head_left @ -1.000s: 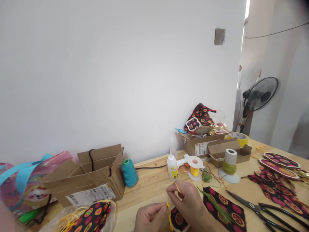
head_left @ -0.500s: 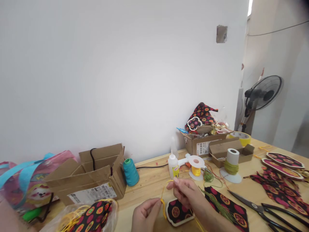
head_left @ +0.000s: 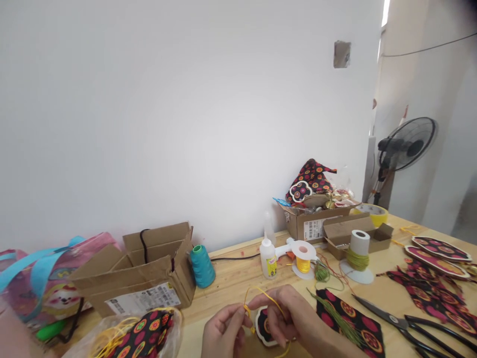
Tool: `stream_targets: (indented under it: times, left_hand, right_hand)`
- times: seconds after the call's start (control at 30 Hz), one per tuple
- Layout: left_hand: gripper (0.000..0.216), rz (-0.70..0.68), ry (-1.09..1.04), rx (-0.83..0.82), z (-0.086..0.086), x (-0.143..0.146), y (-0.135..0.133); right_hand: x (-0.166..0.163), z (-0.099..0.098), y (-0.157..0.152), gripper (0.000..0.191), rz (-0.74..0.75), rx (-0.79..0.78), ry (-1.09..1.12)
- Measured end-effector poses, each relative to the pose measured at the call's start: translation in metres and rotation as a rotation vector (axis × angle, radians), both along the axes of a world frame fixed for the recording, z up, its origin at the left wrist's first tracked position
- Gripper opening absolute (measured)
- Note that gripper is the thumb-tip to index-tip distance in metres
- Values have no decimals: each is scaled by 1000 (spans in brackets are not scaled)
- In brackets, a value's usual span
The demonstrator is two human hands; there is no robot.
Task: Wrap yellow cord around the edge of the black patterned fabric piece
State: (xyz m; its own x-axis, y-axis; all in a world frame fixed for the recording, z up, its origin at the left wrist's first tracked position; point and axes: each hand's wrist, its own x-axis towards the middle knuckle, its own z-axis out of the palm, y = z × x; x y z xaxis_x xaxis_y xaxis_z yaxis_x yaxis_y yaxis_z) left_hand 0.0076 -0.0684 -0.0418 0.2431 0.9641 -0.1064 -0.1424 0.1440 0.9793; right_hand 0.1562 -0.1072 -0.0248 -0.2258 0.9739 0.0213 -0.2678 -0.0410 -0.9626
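Note:
My left hand [head_left: 222, 334] is low at the frame's bottom, its thumb and finger pinched on a yellow cord [head_left: 247, 311]. My right hand [head_left: 285, 315] is closed round the same cord, which loops up between the two hands. Under the right hand's fingers lies a small black patterned fabric piece with a white edge [head_left: 264, 328], partly hidden. Both hands hover just over the wooden table [head_left: 231, 283].
An open cardboard box [head_left: 141, 271] and a teal thread cone [head_left: 201, 266] stand to the left. A glue bottle [head_left: 268, 258], a yellow cord spool [head_left: 302, 258] and a green cord spool [head_left: 357, 253] stand behind the hands. Black scissors [head_left: 402, 323] and patterned fabric [head_left: 350, 320] lie right.
My right hand has dropped lower and closer to the left one. The cord loop now arches between the hands, and the fabric piece is more covered by my fingers.

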Motion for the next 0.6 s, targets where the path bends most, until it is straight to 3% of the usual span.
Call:
stream_targets:
  times: [0.3, 0.47, 0.6]
  left_hand:
    - [23, -39, -42, -16, -1, 7, -10]
    - [20, -64, -48, 1, 3, 7, -9]
    - [20, -121, -88, 10, 2, 7, -7]
  right_hand:
    - [-9, -3, -1, 33, 165, 15, -2]
    - [-11, -16, 2, 47, -25, 31, -286]
    - [-12, -18, 2, 33, -168, 198, -610]
